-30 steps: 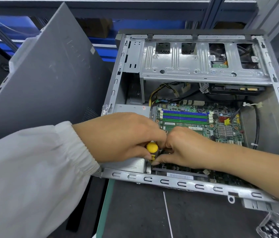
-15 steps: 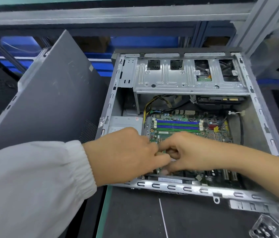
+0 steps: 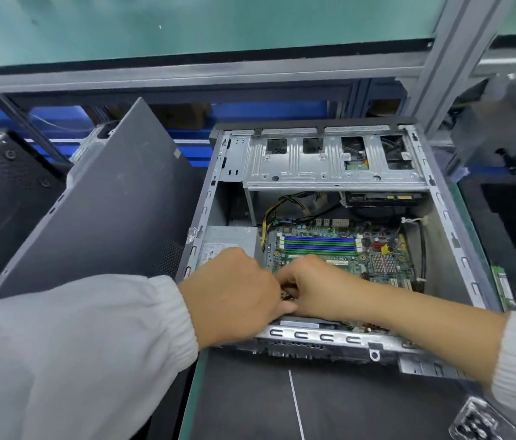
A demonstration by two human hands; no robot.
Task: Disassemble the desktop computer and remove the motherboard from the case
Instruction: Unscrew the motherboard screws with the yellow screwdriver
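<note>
The open desktop case lies on its side on the black mat. Its green motherboard sits in the bottom, with blue and green memory slots across it. Inside the case, at the board's near left corner, my left hand and my right hand meet knuckle to knuckle. The right hand's fingers curl in and pinch something between the hands. The yellow-capped screwdriver seen earlier is hidden under them. The back of my left hand hides its fingers.
A silver drive cage spans the far end of the case, and the power supply sits left of the board. The grey side panel leans at the left. A clear box of screws and a green card lie at the right.
The camera has pulled back and tilted up, so the case sits lower in view. The screwdriver's yellow cap showed between my hands one second ago and is now covered. Both hands stay together.
</note>
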